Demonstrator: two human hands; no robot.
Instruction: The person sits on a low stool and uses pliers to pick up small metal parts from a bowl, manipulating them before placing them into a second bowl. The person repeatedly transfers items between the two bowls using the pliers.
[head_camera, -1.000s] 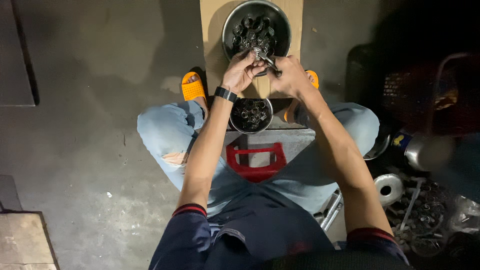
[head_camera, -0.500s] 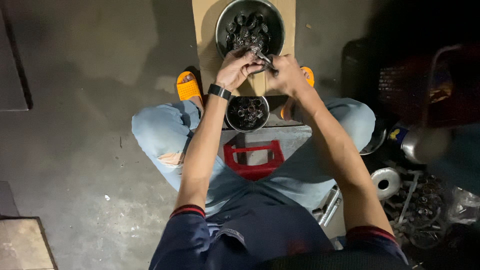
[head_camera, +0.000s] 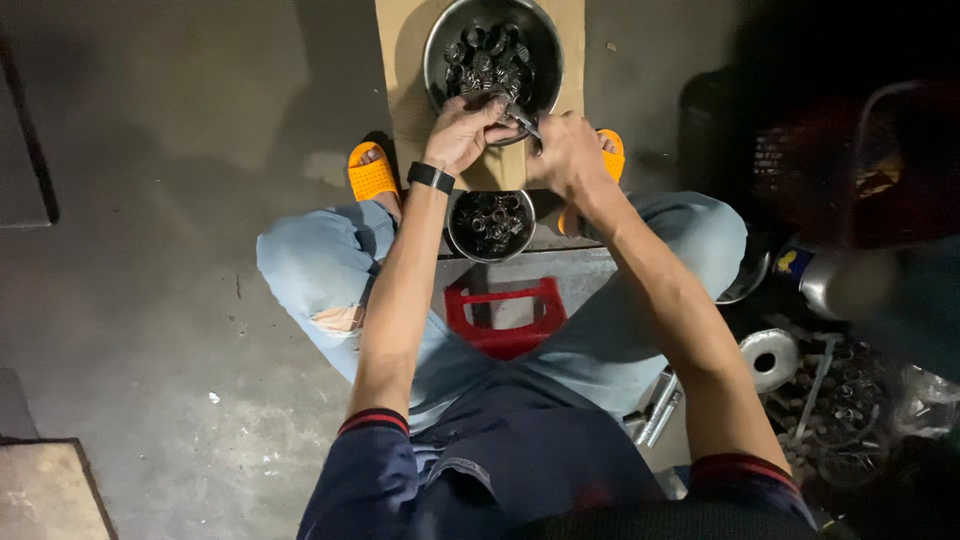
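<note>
Metal tool (head_camera: 525, 122) gripped between both hands
Left hand (head_camera: 462, 130) and right hand (head_camera: 566, 152) close around it, over the big bowl (head_camera: 436, 52).

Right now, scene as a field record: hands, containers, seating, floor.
left hand: left hand over the large round metal bowl, pinching a small dark metal part
right hand: right hand closed on the same part
large bowl: full of small dark ring-shaped parts, on a brown cardboard sheet
small bowl: small round metal bowl between the knees, also holding rings
seat: red plastic stool
floor: grey concrete floor
</note>
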